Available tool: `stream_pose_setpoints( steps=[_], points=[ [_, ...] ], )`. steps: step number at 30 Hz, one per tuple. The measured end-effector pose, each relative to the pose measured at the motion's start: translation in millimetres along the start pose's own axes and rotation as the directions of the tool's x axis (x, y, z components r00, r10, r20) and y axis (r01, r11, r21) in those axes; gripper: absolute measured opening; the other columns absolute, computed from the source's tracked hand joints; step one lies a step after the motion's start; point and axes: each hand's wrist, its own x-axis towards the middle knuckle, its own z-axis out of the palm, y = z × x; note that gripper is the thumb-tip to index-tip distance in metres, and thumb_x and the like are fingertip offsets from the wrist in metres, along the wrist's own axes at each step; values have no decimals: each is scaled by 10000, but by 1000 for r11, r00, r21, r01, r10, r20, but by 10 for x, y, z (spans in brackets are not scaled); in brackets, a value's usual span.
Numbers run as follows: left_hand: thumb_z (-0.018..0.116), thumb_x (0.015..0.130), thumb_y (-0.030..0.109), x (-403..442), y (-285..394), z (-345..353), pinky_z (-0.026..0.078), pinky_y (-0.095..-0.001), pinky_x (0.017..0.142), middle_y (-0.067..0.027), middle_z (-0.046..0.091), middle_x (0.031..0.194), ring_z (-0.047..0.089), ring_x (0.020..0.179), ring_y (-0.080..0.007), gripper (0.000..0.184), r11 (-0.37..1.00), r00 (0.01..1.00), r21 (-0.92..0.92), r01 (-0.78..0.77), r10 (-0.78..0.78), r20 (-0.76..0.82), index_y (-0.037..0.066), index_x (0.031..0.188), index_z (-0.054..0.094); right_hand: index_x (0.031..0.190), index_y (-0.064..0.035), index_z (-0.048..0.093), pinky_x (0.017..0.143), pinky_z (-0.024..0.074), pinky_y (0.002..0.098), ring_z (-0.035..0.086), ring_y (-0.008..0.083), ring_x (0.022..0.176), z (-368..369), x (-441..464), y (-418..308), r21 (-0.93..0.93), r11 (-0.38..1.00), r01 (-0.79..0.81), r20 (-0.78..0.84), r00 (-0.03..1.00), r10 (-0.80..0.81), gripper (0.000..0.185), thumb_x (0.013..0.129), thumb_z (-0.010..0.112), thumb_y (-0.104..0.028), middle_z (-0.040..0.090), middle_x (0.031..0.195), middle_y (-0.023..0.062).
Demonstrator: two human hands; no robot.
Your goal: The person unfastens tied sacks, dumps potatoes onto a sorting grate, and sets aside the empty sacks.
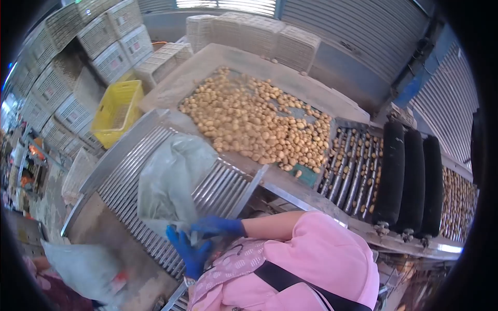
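A pale green, cloudy sack (pixel 174 179) lies on the metal roller rack in front of me, its gathered end towards my body. My left hand (pixel 189 255), in a blue glove, is at that end with its fingers stretched and apart. Just beside it, my right hand (pixel 220 226), also gloved in blue, has its fingers closed at the gathered end of the sack; motion smears them a little. A bit of pale material shows between the two hands. Pink sleeves cover my arms.
Many potatoes (pixel 259 119) fill a wide tray behind the rollers (pixel 223 186). Black brush rollers (pixel 405 176) stand at the right. A yellow crate (pixel 118 111) and stacked white crates (pixel 116 57) are at the left. Another person's filled sack (pixel 85 267) is at lower left.
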Motion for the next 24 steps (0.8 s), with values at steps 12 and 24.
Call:
stream_pose_setpoints(
  steps=[12,24],
  points=[
    [652,940,214,1022,-876,1963,480,-422,717,-143,628,861,601,777,-310,229,821,903,541,-184,-76,422,9,1034,612,1280,-74,624,970,491,381,642,267,1096,-3109,-1110,818,10,998,57,-852,523,-22,350,974,583,-237,669,1231,90],
    [628,814,181,595,-1628,2114,468,-413,524,-113,633,683,600,561,-299,134,390,982,915,-104,-107,157,95,716,598,1383,-296,521,1117,224,688,314,332,1449,-5369,357,2284,-896,220,-385,-412,906,-92,444,943,522,-240,447,1500,-7]
  ],
)
